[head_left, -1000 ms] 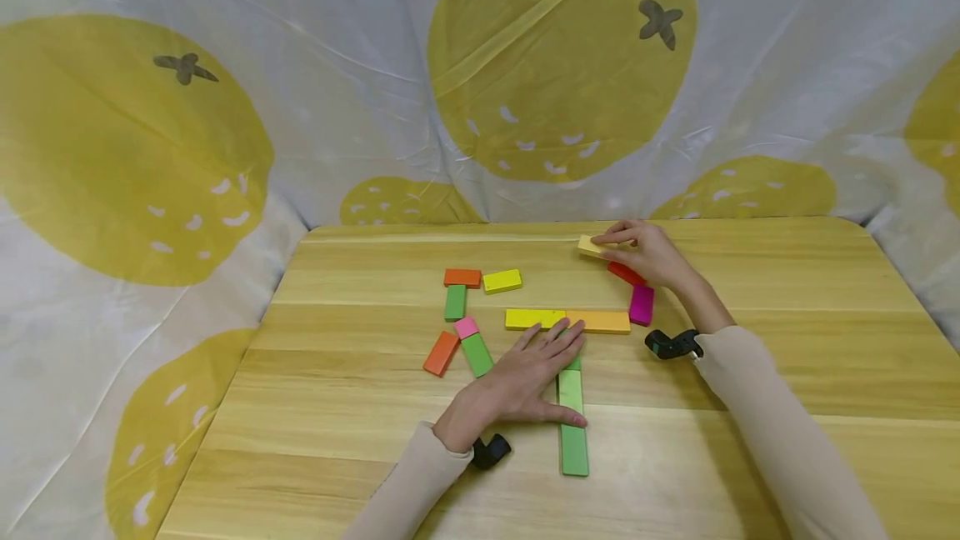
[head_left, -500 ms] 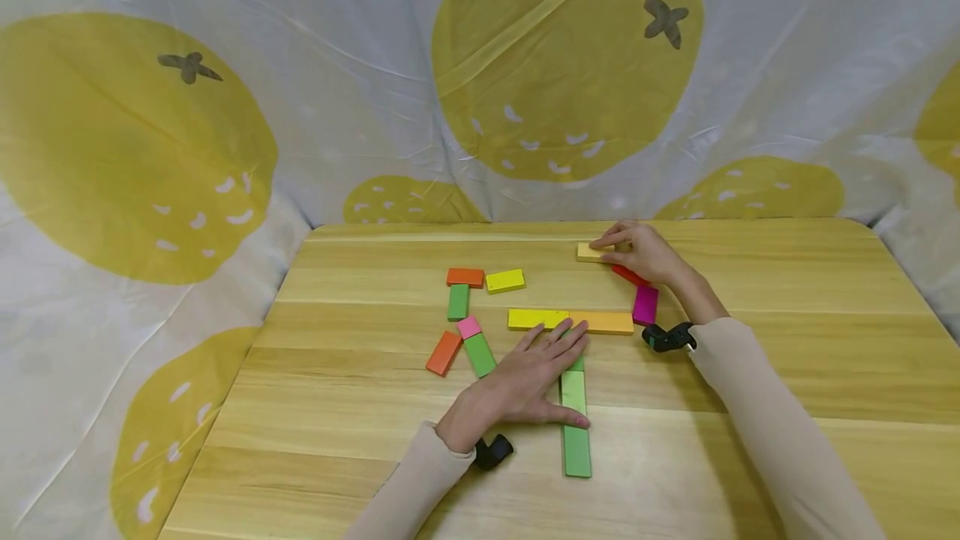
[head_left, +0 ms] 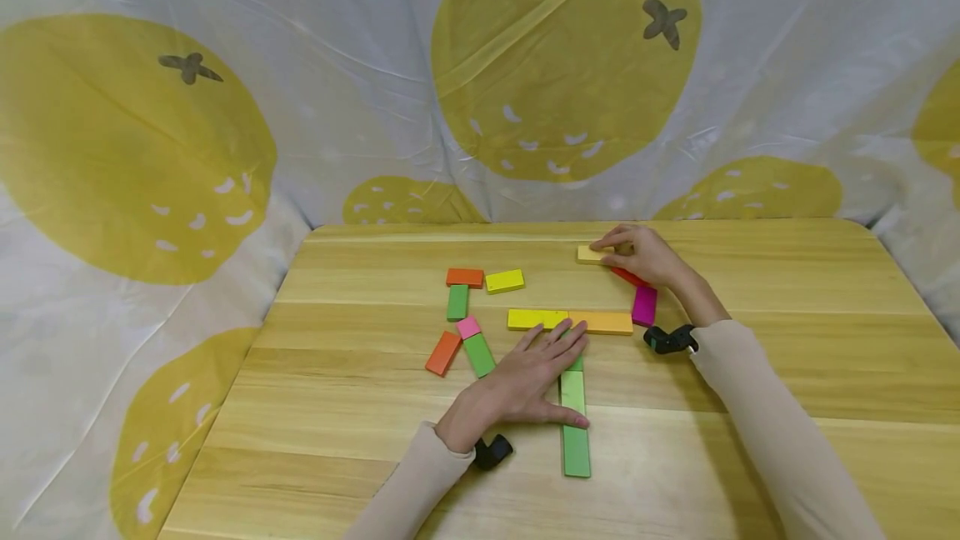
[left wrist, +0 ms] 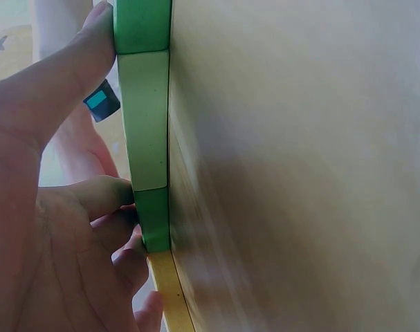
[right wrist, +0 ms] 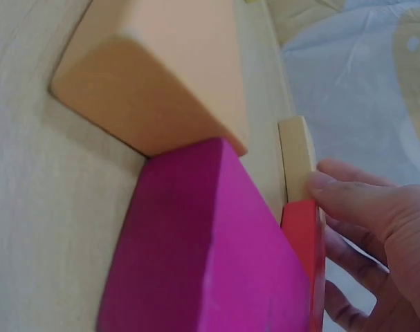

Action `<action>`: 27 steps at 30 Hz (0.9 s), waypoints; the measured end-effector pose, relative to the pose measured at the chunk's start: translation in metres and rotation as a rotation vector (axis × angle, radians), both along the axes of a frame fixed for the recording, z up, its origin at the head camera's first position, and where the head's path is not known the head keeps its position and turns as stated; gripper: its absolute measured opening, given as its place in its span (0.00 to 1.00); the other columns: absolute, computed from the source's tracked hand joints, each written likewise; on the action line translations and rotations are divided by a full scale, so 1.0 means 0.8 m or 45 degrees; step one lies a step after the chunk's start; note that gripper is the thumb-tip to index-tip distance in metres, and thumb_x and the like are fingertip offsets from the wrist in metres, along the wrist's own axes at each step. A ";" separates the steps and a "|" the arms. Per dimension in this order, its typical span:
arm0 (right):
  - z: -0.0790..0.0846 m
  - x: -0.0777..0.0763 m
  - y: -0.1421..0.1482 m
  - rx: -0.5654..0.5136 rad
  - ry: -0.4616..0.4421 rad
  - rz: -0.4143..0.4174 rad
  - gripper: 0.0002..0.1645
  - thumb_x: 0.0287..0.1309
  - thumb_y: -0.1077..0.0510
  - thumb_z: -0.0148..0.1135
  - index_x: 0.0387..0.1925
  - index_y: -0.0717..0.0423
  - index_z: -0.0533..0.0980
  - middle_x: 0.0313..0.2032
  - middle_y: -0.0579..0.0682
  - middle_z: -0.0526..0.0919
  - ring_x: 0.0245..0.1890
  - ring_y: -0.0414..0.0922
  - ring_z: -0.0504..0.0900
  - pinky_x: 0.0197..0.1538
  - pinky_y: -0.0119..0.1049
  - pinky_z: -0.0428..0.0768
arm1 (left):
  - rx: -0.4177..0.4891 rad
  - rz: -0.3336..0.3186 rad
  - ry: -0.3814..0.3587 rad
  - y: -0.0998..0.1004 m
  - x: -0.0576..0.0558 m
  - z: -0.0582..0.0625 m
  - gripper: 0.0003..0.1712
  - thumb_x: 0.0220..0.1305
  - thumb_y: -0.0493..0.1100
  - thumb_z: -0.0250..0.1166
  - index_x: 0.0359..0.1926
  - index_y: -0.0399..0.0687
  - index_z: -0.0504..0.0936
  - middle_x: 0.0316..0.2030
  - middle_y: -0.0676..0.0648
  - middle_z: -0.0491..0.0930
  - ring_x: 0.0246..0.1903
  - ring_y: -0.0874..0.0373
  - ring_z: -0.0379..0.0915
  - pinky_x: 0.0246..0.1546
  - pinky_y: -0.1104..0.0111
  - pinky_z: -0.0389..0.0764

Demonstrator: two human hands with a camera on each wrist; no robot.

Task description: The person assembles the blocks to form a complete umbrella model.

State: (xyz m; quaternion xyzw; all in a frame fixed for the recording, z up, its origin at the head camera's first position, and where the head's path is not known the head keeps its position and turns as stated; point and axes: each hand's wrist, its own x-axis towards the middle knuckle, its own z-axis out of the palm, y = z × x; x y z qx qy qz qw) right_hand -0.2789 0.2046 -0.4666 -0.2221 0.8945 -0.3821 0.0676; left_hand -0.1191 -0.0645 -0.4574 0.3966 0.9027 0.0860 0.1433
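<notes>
My right hand (head_left: 647, 257) pinches a cream block (head_left: 588, 254) between thumb and fingers near the table's far edge. In the right wrist view the cream block stands at the end of a red block (right wrist: 301, 232), beside a magenta block (right wrist: 216, 256). My left hand (head_left: 517, 386) lies spread, its fingertips at the joint of a yellow block (head_left: 537, 319) and a light orange block (head_left: 609, 322). Its thumb rests where a pale green block (head_left: 573, 394) meets a darker green block (head_left: 577, 452). Another green block (left wrist: 153, 218) shows beneath the fingers in the left wrist view.
Left of the hands lie an orange block (head_left: 465, 277), a yellow block (head_left: 505, 281), a green block (head_left: 457, 302), a pink block (head_left: 468, 327), another green block (head_left: 479, 354) and another orange block (head_left: 443, 353). A patterned cloth (head_left: 375, 107) hangs behind the wooden table (head_left: 315, 407).
The cream block, tilted one second ago, now lies straighter and slightly nearer, still pinched by my right hand. My left hand keeps its place on the blocks.
</notes>
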 end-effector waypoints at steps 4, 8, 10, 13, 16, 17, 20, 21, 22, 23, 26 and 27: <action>0.000 0.001 0.002 -0.017 -0.021 0.007 0.18 0.69 0.61 0.66 0.58 0.59 0.83 0.57 0.62 0.81 0.57 0.59 0.79 0.59 0.56 0.77 | 0.004 0.000 -0.003 0.000 0.000 0.000 0.65 0.62 0.76 0.63 0.84 0.49 0.43 0.85 0.52 0.36 0.84 0.56 0.30 0.83 0.52 0.39; -0.001 0.005 0.008 -0.046 -0.057 -0.010 0.19 0.72 0.59 0.63 0.60 0.59 0.82 0.59 0.62 0.80 0.58 0.59 0.79 0.60 0.56 0.77 | 0.008 0.003 -0.010 0.001 0.001 0.000 0.65 0.62 0.76 0.63 0.84 0.49 0.43 0.85 0.52 0.36 0.84 0.56 0.29 0.83 0.52 0.39; -0.003 0.009 0.015 -0.066 -0.076 -0.020 0.20 0.74 0.57 0.61 0.62 0.59 0.81 0.61 0.61 0.79 0.59 0.59 0.78 0.61 0.56 0.77 | 0.011 0.002 -0.013 0.001 0.001 0.000 0.65 0.62 0.76 0.63 0.84 0.49 0.43 0.85 0.52 0.36 0.84 0.56 0.29 0.83 0.52 0.39; -0.006 0.018 0.029 -0.089 -0.114 -0.038 0.24 0.75 0.54 0.60 0.67 0.58 0.77 0.67 0.62 0.75 0.66 0.61 0.74 0.67 0.60 0.73 | 0.015 -0.001 -0.013 0.001 0.002 0.000 0.65 0.62 0.76 0.63 0.84 0.49 0.43 0.85 0.52 0.36 0.84 0.56 0.29 0.83 0.52 0.39; -0.007 0.030 0.045 -0.118 -0.162 -0.044 0.28 0.75 0.52 0.60 0.71 0.56 0.73 0.73 0.62 0.69 0.74 0.63 0.65 0.72 0.65 0.66 | 0.016 -0.007 -0.003 0.000 0.001 0.000 0.65 0.62 0.76 0.63 0.84 0.48 0.43 0.85 0.52 0.36 0.84 0.55 0.30 0.83 0.52 0.39; -0.007 0.034 0.050 -0.128 -0.171 -0.043 0.30 0.74 0.52 0.60 0.72 0.55 0.72 0.75 0.62 0.66 0.76 0.64 0.62 0.73 0.66 0.63 | 0.017 -0.007 -0.001 0.000 0.001 0.000 0.65 0.62 0.76 0.63 0.84 0.48 0.43 0.85 0.52 0.36 0.84 0.55 0.30 0.83 0.52 0.39; -0.008 0.048 0.063 -0.150 -0.202 -0.044 0.32 0.73 0.51 0.63 0.74 0.51 0.70 0.77 0.60 0.63 0.79 0.64 0.57 0.74 0.69 0.59 | 0.020 -0.007 0.000 -0.001 0.001 0.001 0.65 0.62 0.76 0.63 0.84 0.48 0.43 0.85 0.51 0.37 0.84 0.54 0.31 0.83 0.51 0.39; -0.009 0.052 0.066 -0.148 -0.204 -0.042 0.33 0.72 0.51 0.64 0.74 0.49 0.70 0.77 0.60 0.63 0.79 0.64 0.56 0.74 0.70 0.58 | 0.022 -0.006 -0.001 -0.001 0.001 0.001 0.65 0.62 0.76 0.63 0.84 0.49 0.43 0.85 0.51 0.37 0.84 0.54 0.31 0.83 0.51 0.39; -0.011 0.056 0.069 -0.155 -0.206 -0.039 0.33 0.71 0.51 0.64 0.74 0.48 0.70 0.78 0.59 0.63 0.79 0.64 0.56 0.74 0.71 0.57 | 0.023 -0.004 -0.005 -0.002 0.001 0.001 0.65 0.62 0.75 0.64 0.84 0.48 0.43 0.85 0.51 0.37 0.84 0.54 0.31 0.83 0.51 0.39; -0.013 0.059 0.071 -0.158 -0.207 -0.037 0.33 0.71 0.51 0.65 0.75 0.47 0.70 0.78 0.58 0.62 0.79 0.64 0.55 0.74 0.71 0.56 | 0.025 -0.004 -0.009 -0.003 0.001 0.002 0.65 0.62 0.75 0.64 0.84 0.48 0.43 0.85 0.51 0.37 0.84 0.54 0.30 0.83 0.51 0.39; -0.020 0.070 0.075 -0.161 -0.197 -0.021 0.35 0.70 0.51 0.65 0.75 0.46 0.69 0.79 0.58 0.60 0.80 0.66 0.53 0.73 0.74 0.54 | 0.022 -0.001 -0.011 -0.004 0.001 0.001 0.65 0.62 0.75 0.64 0.84 0.49 0.43 0.85 0.51 0.37 0.84 0.54 0.30 0.83 0.51 0.39; -0.023 0.073 0.076 -0.170 -0.190 -0.017 0.35 0.70 0.52 0.65 0.75 0.46 0.69 0.79 0.58 0.60 0.80 0.66 0.52 0.73 0.74 0.54 | 0.023 0.000 -0.013 -0.004 0.001 0.002 0.65 0.62 0.75 0.64 0.84 0.48 0.43 0.85 0.51 0.36 0.84 0.54 0.30 0.83 0.51 0.39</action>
